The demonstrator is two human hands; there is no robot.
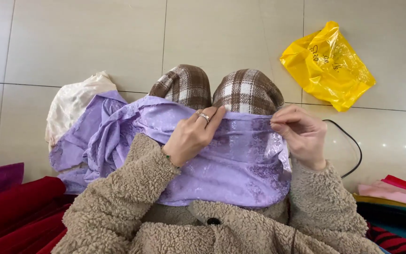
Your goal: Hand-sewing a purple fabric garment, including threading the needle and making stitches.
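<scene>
Purple cloth [231, 164] lies over the person's lap in the middle of the view, shiny with a flower pattern woven in. It reaches from the knees down to the fuzzy tan coat [132, 211] at 6 o'clock. The left hand [191, 136] rests on the top edge of the cloth, fingers bent and closed on the fold, and it wears a ring [204, 116] (a small silver one) and a green bracelet at the wrist. The right hand [299, 131] is at 3 o'clock from the left hand, and its thumb and fingers pinch the same top edge of the cloth. The two hands are near each other but not touching. Two knees in brown and white checked trousers [217, 89] poke up just past the cloth at 12 o'clock. More of the purple cloth bunches up at 9 o'clock, and a cream cloth [74, 101] sits just beside it on the pale floor tiles [95, 42]. A yellow plastic bag [327, 66] lies at 2 o'clock, well apart from the hands. A black cord [353, 146] curves on the floor near the right hand. Dark red cloth [15, 207] is piled at 8 o'clock, and a stack of pink, red and green cloths [393, 193] sits at 4 o'clock.
</scene>
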